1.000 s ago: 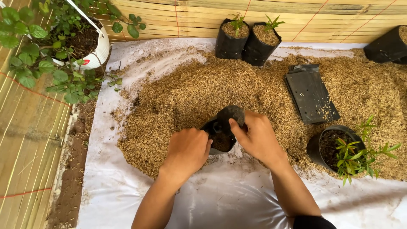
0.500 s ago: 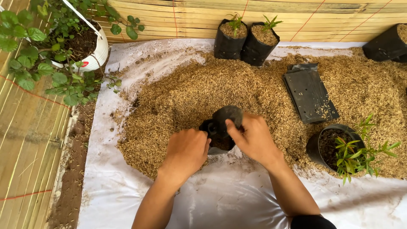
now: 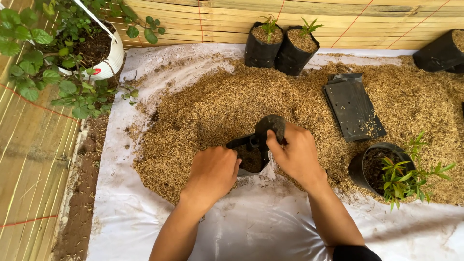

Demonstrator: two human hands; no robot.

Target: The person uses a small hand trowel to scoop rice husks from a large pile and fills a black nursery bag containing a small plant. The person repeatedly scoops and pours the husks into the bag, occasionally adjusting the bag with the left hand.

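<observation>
Gripping the black nursery bag [image 3: 256, 150] at its rim, left hand [image 3: 212, 171] and right hand [image 3: 295, 154] have barely shifted; fingers stay closed on it, over rice husk [image 3: 203, 111].

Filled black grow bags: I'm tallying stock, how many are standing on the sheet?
4: two side by side at the back, one at the right edge, cut off, one with a seedling front right. More may lie beyond view.

Bamboo-slat floor [image 3: 29, 159] & wall [image 3: 217, 19], daylight.

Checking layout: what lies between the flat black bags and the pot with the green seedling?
Head view: only loose husk litter between the flat black bags and the seedling pot.
</observation>
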